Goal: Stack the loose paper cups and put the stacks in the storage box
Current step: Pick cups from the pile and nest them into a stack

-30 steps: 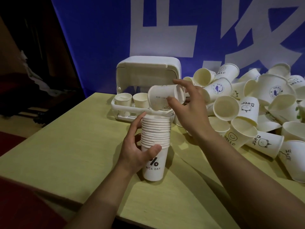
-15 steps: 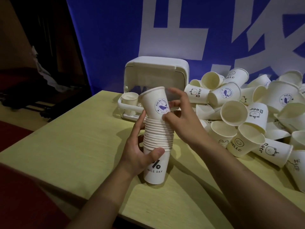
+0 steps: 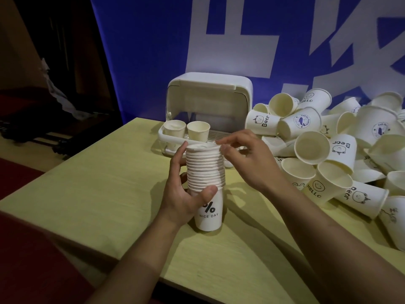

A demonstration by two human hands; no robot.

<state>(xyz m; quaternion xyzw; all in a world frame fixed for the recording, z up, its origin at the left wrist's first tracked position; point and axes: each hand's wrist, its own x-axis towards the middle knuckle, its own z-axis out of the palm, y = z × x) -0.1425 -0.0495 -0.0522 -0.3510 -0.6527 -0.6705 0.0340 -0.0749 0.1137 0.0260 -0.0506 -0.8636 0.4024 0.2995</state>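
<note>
A tall stack of white paper cups [image 3: 206, 172] stands upright on the yellow table, its bottom cup printed "NICE DAY". My left hand [image 3: 186, 194] grips the stack from the left, thumb across the front. My right hand [image 3: 245, 159] hovers at the stack's top right, fingertips touching the rim of the topmost cup, which is pushed fully in. Behind the stack is the white storage box [image 3: 210, 99] with its lid up; two cup stacks [image 3: 186, 131] stand in its left part. A heap of loose cups [image 3: 335, 150] lies to the right.
The yellow table [image 3: 98, 194] has its left edge near a dark red floor. A blue banner with white characters [image 3: 219, 40] hangs behind the box. Dark clutter [image 3: 54, 102] lies at the far left on the floor.
My right hand brought a loose cup from above the box, turned it upright and pushed it down into the stack. The left hand kept its grip on the stack.
</note>
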